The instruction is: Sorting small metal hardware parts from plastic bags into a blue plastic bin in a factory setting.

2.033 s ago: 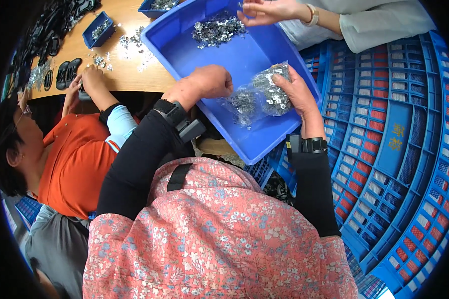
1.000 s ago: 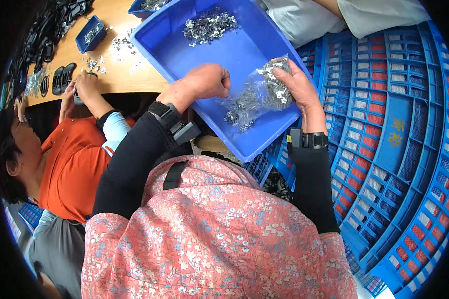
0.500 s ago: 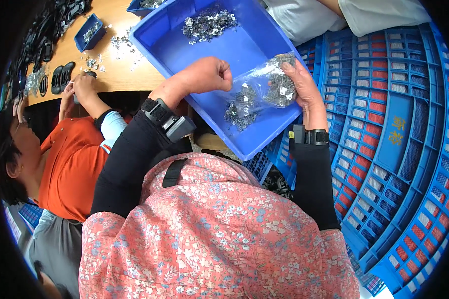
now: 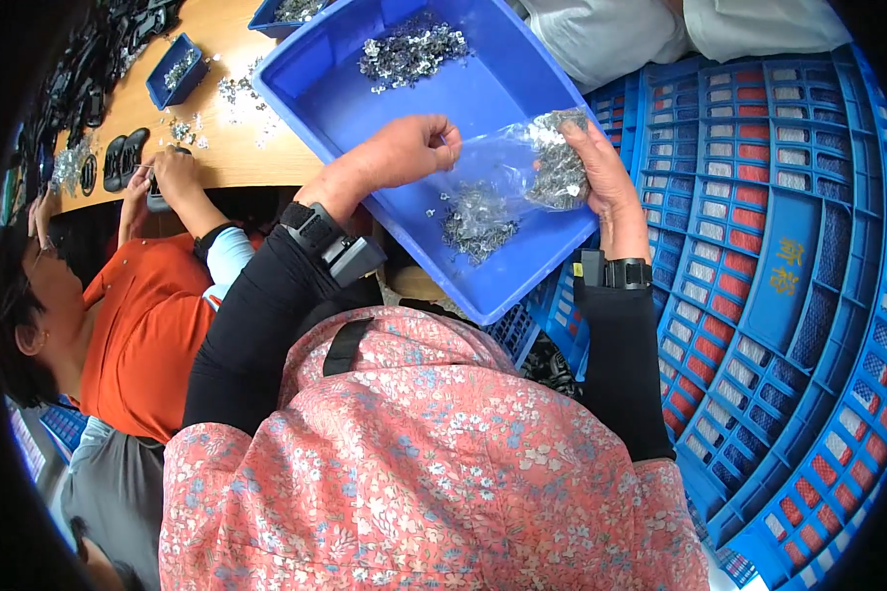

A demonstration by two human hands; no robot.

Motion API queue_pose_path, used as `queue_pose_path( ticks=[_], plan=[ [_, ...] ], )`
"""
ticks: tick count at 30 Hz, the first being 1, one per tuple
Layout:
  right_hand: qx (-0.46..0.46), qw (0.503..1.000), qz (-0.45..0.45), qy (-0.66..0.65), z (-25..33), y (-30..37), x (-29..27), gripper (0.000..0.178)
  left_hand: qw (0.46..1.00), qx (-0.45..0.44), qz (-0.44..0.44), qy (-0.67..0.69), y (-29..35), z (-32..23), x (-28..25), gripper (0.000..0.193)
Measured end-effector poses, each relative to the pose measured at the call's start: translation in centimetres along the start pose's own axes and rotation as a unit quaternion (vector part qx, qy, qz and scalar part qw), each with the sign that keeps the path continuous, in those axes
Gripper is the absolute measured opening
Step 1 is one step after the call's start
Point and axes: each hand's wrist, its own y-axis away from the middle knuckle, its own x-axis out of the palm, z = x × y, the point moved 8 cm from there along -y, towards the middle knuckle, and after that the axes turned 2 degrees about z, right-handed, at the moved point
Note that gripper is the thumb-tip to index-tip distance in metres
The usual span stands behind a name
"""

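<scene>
A clear plastic bag [image 4: 503, 156] of small metal parts is stretched between my hands over a large blue bin [image 4: 384, 108]. My right hand [image 4: 606, 167] grips the bulging end, where metal parts [image 4: 559, 167] are bunched under the plastic. With closed fingers, my left hand [image 4: 414, 150] pinches the bag's other end, which looks nearly flat. Below the bag, a pile of small metal parts [image 4: 478, 229] lies on the bin floor. Another pile [image 4: 414, 51] of dark and silvery parts sits at the bin's far end.
Tall blue plastic crates [image 4: 749, 246] stand at my right. On the left, a co-worker in orange [image 4: 148, 335] handles something at a wooden table [image 4: 232, 158]. That table bears a small blue tray [image 4: 177, 71], scattered metal parts and black items. Another person's pale clothing [image 4: 601, 44] shows beyond the bin.
Metal parts in the middle of the bag have dropped away or shifted; those left are bunched near my right hand. The bin has moved slightly. Both hands keep their hold.
</scene>
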Motion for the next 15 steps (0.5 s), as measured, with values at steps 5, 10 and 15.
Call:
queue_pose_path(
  ticks=[5, 10, 15],
  plan=[
    [0.007, 0.995, -0.031, -0.094, -1.3, -0.3, -0.9, 0.05, 0.998, -0.041, 0.0, 0.055, 0.5, -1.5, -0.4, 0.02],
    [0.029, 0.993, -0.036, -0.108, -2.0, -0.5, 0.1, 0.052, 0.988, -0.102, -0.054, 0.098, 1.2, -1.2, -1.3, 0.027],
    [0.038, 0.99, -0.043, -0.129, -2.9, -0.6, -0.1, 0.046, 0.984, -0.075, -0.065, 0.15, 1.0, -3.5, -1.3, 0.028]
  ],
)
